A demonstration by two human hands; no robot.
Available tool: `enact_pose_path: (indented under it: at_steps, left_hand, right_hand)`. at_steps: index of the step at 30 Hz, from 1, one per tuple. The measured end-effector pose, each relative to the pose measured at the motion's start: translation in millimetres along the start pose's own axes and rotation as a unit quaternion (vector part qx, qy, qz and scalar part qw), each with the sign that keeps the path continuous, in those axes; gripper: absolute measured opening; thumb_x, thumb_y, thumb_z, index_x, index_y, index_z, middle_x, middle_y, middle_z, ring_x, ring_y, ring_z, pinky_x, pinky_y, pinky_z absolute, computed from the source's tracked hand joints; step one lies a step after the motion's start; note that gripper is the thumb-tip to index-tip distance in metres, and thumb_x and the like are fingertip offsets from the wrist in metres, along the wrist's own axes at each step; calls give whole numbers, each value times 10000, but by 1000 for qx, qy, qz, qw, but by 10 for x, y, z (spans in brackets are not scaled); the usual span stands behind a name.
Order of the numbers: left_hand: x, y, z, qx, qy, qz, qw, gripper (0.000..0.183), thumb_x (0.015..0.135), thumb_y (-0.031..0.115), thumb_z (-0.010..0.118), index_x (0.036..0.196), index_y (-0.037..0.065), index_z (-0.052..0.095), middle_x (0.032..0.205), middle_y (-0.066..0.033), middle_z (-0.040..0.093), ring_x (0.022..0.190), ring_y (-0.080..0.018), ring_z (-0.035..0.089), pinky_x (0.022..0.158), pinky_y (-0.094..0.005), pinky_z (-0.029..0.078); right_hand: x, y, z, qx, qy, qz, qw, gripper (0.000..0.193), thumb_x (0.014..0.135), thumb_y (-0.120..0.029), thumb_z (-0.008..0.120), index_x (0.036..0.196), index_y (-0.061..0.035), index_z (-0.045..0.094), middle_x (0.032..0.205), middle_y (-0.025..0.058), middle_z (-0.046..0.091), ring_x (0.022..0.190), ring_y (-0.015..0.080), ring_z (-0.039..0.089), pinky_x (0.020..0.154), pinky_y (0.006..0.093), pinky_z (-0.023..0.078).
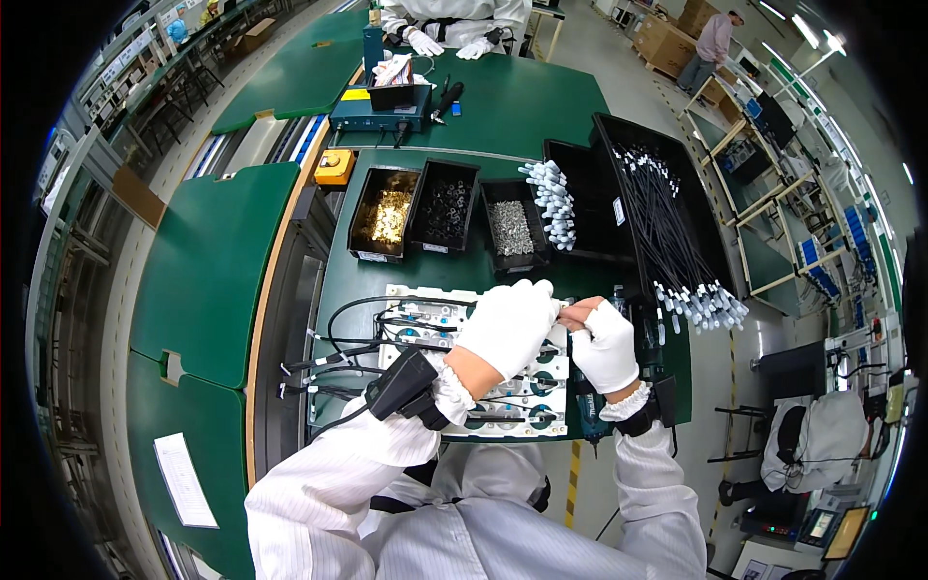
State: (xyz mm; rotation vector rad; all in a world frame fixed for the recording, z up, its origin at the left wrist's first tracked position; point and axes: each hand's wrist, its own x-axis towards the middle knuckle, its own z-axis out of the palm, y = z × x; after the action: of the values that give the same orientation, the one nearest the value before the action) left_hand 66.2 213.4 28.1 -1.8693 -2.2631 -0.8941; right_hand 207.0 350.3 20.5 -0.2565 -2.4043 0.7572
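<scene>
My left hand [509, 327], in a white glove, is closed in a pinch over the right part of a white fixture board [553, 422]. My right hand [605, 348], gloved with bare fingertips showing, is closed too, its fingertips meeting those of the left. Whatever small thing they pinch is too hidden to name. Round blue-and-white parts [547, 385] sit in the board, and black cables [358, 345] run off its left side. A teal-and-black power screwdriver [591, 414] lies beside the board, below my right hand.
Beyond the board stand black bins of brass pieces [390, 215], dark rings [447, 208] and silver hardware [510, 228]. At right, a large black bin [619, 174] holds black cables with white ends [677, 237]. A person's gloved hands [425, 43] rest at the far table edge.
</scene>
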Motion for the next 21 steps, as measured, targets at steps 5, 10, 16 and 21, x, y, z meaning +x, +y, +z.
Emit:
enact_pose_path:
  at_steps: [5,10,16,21]
  left_hand:
    - [-1,-36,18,-19,-15,4,1000,116,847,118,683,952,68,686,896,-99,630,900,-302,644,755,-404,541]
    - [-26,-65,-35,-56,-8,-5,998,111,863,140,685,957,82,702,918,-89,640,925,-298,645,771,-403,541]
    - [-10,-46,-1,-45,-20,-6,999,142,880,202,713,983,106,725,946,-76,661,932,-296,649,783,-400,544]
    - [-24,-57,-9,-47,-30,-40,998,119,876,214,719,902,102,749,922,-83,667,917,-286,665,765,-398,552]
  right_hand:
    - [-23,-15,-29,-26,-20,-5,999,226,804,51,723,1008,-33,769,923,133,698,844,312,701,737,363,568]
    - [83,-65,-43,-8,-23,-18,1000,195,775,93,737,941,-9,751,859,127,696,740,272,695,656,337,553]
    - [101,-27,-76,-48,-26,-35,998,134,771,33,792,880,-3,724,808,112,673,697,282,667,629,334,534]
    - [78,-89,-59,-8,-42,65,997,184,806,-25,824,809,-7,641,706,80,578,615,192,581,568,311,460]
